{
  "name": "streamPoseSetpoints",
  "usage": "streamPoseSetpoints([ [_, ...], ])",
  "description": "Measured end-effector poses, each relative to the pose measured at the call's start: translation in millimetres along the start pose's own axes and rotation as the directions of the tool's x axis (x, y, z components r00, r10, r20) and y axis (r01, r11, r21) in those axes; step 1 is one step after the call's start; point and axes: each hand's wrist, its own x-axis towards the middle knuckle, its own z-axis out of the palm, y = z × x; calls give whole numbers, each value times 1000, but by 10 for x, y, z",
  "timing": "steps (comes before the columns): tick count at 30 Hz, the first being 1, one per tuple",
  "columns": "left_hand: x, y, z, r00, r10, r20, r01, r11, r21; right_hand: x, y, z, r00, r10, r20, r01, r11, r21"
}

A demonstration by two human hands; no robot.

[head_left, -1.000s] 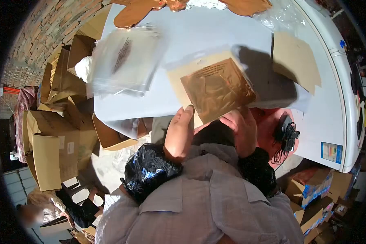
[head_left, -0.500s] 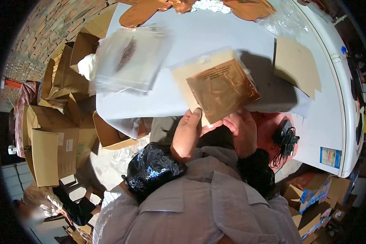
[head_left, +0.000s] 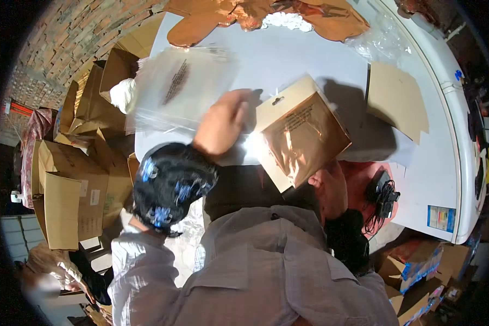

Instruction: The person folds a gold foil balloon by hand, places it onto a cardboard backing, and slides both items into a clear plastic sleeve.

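My right hand [head_left: 330, 189] grips the lower right part of a packaged item [head_left: 304, 136], with its fingers partly hidden behind it. The package has a cream card with a hanging slot at the top and a shiny copper-coloured front with small dark print. It is tilted above the table's near edge. My left hand [head_left: 223, 124], somewhat blurred, is off to the left of the package, with its fingers apart and nothing visible in them. Beyond it lies a stack of clear plastic bags [head_left: 174, 89] with dark print.
Copper-coloured foil pieces [head_left: 244, 13] and a white heap [head_left: 288, 22] lie at the table's far edge. Cream cards [head_left: 397, 98] are on the right. A black cable bundle [head_left: 384, 196] rests on a red seat. Cardboard boxes [head_left: 62, 209] and a person [head_left: 54, 263] are at left.
My left hand has let go of the package and moved up and left towards the bags. The package, still in my right hand, has turned and shifted slightly down.
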Motion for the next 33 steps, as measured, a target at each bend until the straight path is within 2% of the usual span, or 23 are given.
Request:
streamPoseSetpoints([
  [2,197,-52,120,985,-40,166,57,993,-99,-21,-16,-12,998,-25,59,24,1000,17],
  [3,308,-56,160,970,-104,220,153,964,-220,-9,-34,-8,995,-39,89,36,999,25],
  [5,481,-55,278,910,-208,358,358,829,-429,-13,-79,-10,992,-52,117,52,999,-3],
  [6,538,-52,362,913,-162,375,376,693,-615,-22,-87,-16,990,-57,128,59,998,-16],
  [9,763,-107,393,799,-317,511,564,689,-455,6,-35,-141,984,-14,175,11,1000,15],
  [10,795,-205,470,788,-288,544,591,600,-539,24,-27,-161,983,6,183,-6,1000,2],
  [12,868,-287,489,757,-226,613,605,596,-528,25,-37,-157,980,51,194,-47,999,-23],
  [14,886,-330,493,724,-179,666,616,601,-509,-33,-151,-156,986,91,141,-80,994,-81],
  [16,893,-203,367,700,-149,699,618,618,-487,-73,-286,-126,983,121,135,-108,989,-101],
  [19,896,-234,335,658,-31,753,668,486,-563,-66,-376,-136,972,153,177,-138,986,-95],
  [22,889,-159,358,650,-194,735,716,482,-506,-26,-388,-139,973,152,175,-133,984,-115],
  [25,908,-188,340,627,-145,766,714,502,-489,-12,-355,-153,975,137,176,-114,984,-133],
  [28,860,35,303,603,-307,736,773,454,-444,-27,-344,-195,972,166,168,-135,974,-180],
  [33,895,74,278,624,-236,745,759,409,-506,46,-302,-291,977,136,164,-71,933,-352],
])
